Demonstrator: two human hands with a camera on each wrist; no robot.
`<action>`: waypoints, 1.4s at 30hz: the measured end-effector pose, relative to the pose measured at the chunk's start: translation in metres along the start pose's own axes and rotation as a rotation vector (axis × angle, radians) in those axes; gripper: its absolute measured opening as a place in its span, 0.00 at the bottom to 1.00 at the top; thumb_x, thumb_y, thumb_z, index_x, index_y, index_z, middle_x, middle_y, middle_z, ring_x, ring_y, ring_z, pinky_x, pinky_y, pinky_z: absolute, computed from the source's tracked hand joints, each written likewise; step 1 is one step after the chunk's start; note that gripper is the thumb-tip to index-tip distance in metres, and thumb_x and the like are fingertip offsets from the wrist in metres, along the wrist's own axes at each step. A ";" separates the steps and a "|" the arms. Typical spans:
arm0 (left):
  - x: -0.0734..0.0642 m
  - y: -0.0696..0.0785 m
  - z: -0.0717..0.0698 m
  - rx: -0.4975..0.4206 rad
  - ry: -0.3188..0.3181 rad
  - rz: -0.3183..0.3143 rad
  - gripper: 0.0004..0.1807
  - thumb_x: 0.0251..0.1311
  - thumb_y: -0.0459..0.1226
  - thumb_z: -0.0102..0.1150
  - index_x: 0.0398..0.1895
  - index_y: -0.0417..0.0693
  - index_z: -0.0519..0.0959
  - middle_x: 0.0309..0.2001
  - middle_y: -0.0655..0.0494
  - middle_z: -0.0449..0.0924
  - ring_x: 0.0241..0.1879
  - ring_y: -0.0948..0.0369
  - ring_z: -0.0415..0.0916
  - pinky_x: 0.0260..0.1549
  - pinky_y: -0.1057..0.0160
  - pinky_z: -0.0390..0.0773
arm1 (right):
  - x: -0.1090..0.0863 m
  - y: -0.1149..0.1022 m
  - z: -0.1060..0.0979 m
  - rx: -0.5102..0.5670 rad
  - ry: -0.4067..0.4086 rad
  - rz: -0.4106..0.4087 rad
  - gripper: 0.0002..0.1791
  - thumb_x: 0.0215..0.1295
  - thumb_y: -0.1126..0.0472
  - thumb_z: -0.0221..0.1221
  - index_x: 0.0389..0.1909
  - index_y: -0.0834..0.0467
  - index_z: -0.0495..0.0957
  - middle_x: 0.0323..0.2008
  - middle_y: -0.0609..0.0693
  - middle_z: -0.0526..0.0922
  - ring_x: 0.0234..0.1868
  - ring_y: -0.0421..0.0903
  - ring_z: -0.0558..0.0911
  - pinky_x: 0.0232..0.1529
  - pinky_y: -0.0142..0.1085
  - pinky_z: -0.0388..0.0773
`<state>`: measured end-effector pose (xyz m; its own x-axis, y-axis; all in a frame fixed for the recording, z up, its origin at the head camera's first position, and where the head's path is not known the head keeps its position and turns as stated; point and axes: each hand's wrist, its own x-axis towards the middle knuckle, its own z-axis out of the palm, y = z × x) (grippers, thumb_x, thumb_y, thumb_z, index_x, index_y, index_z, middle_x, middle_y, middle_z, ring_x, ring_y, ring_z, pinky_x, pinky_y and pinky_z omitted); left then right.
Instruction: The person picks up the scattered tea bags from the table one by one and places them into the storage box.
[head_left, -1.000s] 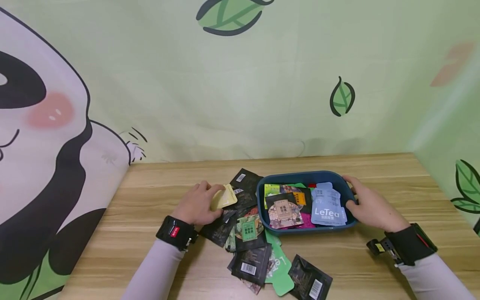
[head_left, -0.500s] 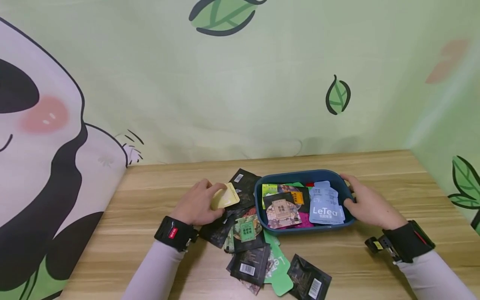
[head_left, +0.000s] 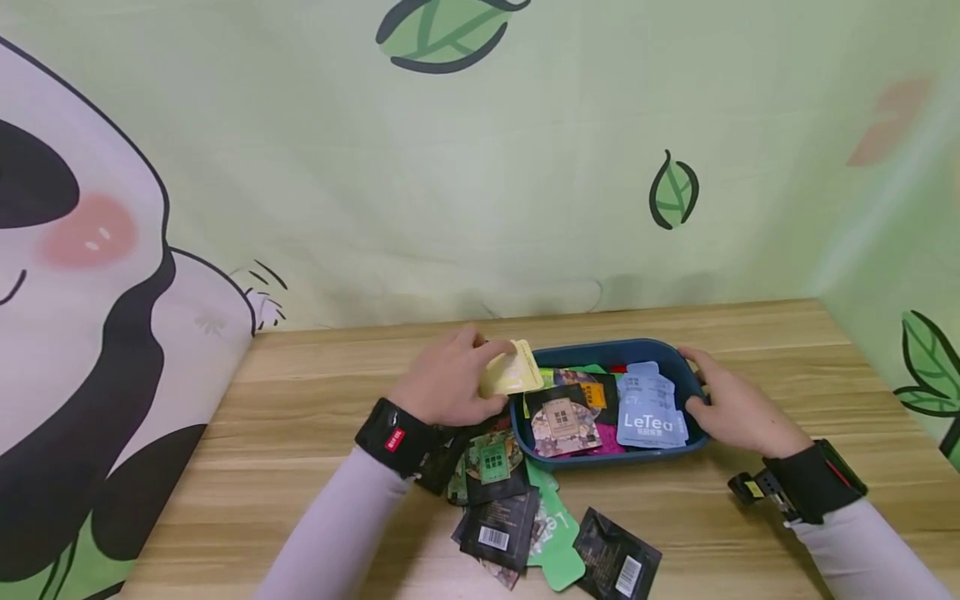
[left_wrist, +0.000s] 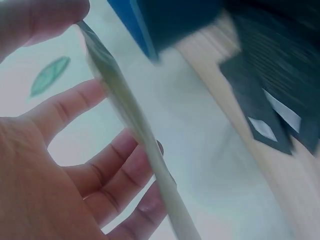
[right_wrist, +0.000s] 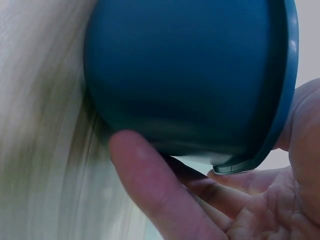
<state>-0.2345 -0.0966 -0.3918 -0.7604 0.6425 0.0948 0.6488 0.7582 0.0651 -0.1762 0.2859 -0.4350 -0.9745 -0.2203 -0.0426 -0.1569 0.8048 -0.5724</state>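
At the far left corner of the blue box [head_left: 645,350], I see the left hand [head_left: 450,379] grasping a yellow packet [head_left: 517,372] between thumb and fingers, its free edge facing right; edge-on in the left wrist view, its length slants from upper left to lower right. Round the opposite end, the right hand [head_left: 738,417] grips the box, whose long axis runs nearly left to right across the table [head_left: 720,521], with dark packets [head_left: 498,525] and a green packet [head_left: 560,537] strewn nearby.
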 end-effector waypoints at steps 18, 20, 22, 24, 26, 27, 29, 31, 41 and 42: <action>0.061 0.086 -0.004 0.050 -0.094 0.107 0.60 0.38 0.79 0.53 0.79 0.70 0.56 0.70 0.47 0.60 0.66 0.52 0.62 0.59 0.54 0.69 | 0.003 -0.002 -0.001 -0.038 0.004 0.005 0.40 0.64 0.64 0.54 0.76 0.68 0.52 0.56 0.76 0.74 0.38 0.52 0.78 0.28 0.39 0.71; 0.060 0.089 -0.005 0.047 -0.130 0.082 0.70 0.28 0.85 0.47 0.82 0.72 0.45 0.79 0.47 0.45 0.75 0.47 0.50 0.67 0.46 0.60 | 0.003 -0.002 0.000 -0.039 0.004 0.001 0.40 0.64 0.64 0.54 0.76 0.68 0.53 0.56 0.76 0.74 0.39 0.53 0.78 0.30 0.39 0.71; 0.058 0.090 -0.005 0.035 -0.147 0.066 0.73 0.25 0.87 0.43 0.82 0.73 0.40 0.81 0.50 0.34 0.78 0.45 0.41 0.69 0.41 0.53 | 0.003 -0.003 0.000 -0.028 0.000 0.000 0.40 0.64 0.64 0.54 0.76 0.68 0.53 0.56 0.76 0.74 0.38 0.52 0.78 0.28 0.39 0.71; 0.056 0.088 -0.005 0.024 -0.142 0.063 0.73 0.25 0.88 0.41 0.82 0.72 0.38 0.81 0.51 0.32 0.78 0.44 0.39 0.69 0.40 0.51 | 0.002 -0.003 -0.001 -0.019 -0.001 0.001 0.40 0.64 0.65 0.54 0.76 0.68 0.52 0.56 0.77 0.73 0.36 0.52 0.77 0.26 0.39 0.70; 0.053 0.086 -0.005 0.019 -0.128 0.069 0.73 0.26 0.88 0.39 0.82 0.72 0.38 0.81 0.52 0.31 0.78 0.43 0.38 0.69 0.40 0.50 | 0.002 -0.003 -0.001 -0.011 -0.003 0.007 0.40 0.64 0.65 0.53 0.76 0.68 0.52 0.56 0.77 0.73 0.35 0.51 0.77 0.24 0.39 0.69; 0.051 0.084 -0.006 0.017 -0.119 0.076 0.73 0.26 0.88 0.39 0.82 0.71 0.39 0.81 0.52 0.32 0.78 0.43 0.38 0.69 0.40 0.50 | 0.001 -0.002 -0.001 -0.008 -0.004 0.010 0.40 0.64 0.65 0.53 0.76 0.68 0.51 0.56 0.77 0.72 0.34 0.50 0.77 0.23 0.39 0.69; 0.045 0.079 -0.007 0.013 -0.101 0.088 0.73 0.27 0.88 0.39 0.82 0.70 0.39 0.81 0.51 0.32 0.78 0.42 0.38 0.69 0.40 0.50 | 0.001 -0.002 -0.001 -0.010 -0.004 0.014 0.40 0.65 0.65 0.53 0.76 0.67 0.51 0.56 0.78 0.72 0.32 0.49 0.76 0.22 0.39 0.69; 0.037 0.073 -0.007 0.011 -0.085 0.096 0.73 0.27 0.88 0.39 0.82 0.69 0.39 0.81 0.51 0.33 0.77 0.42 0.39 0.69 0.39 0.51 | 0.001 -0.002 -0.001 -0.010 -0.007 0.017 0.40 0.65 0.65 0.53 0.77 0.67 0.51 0.57 0.78 0.72 0.33 0.49 0.77 0.22 0.39 0.69; -0.017 0.037 0.002 -0.019 -0.046 0.082 0.74 0.29 0.86 0.43 0.83 0.63 0.42 0.81 0.47 0.40 0.76 0.41 0.43 0.68 0.37 0.51 | 0.000 -0.005 -0.003 -0.023 -0.010 0.010 0.40 0.65 0.64 0.53 0.76 0.69 0.51 0.57 0.78 0.71 0.40 0.54 0.77 0.27 0.39 0.71; -0.022 0.034 0.004 -0.019 -0.050 0.073 0.74 0.29 0.86 0.43 0.83 0.64 0.42 0.81 0.47 0.39 0.77 0.41 0.41 0.68 0.37 0.51 | 0.000 -0.004 -0.003 -0.019 -0.011 0.010 0.40 0.65 0.64 0.53 0.76 0.69 0.51 0.57 0.78 0.71 0.39 0.54 0.77 0.26 0.39 0.70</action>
<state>-0.1958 -0.0852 -0.3953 -0.7112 0.7012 0.0505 0.7028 0.7071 0.0785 -0.1757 0.2839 -0.4303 -0.9742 -0.2183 -0.0571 -0.1506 0.8174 -0.5560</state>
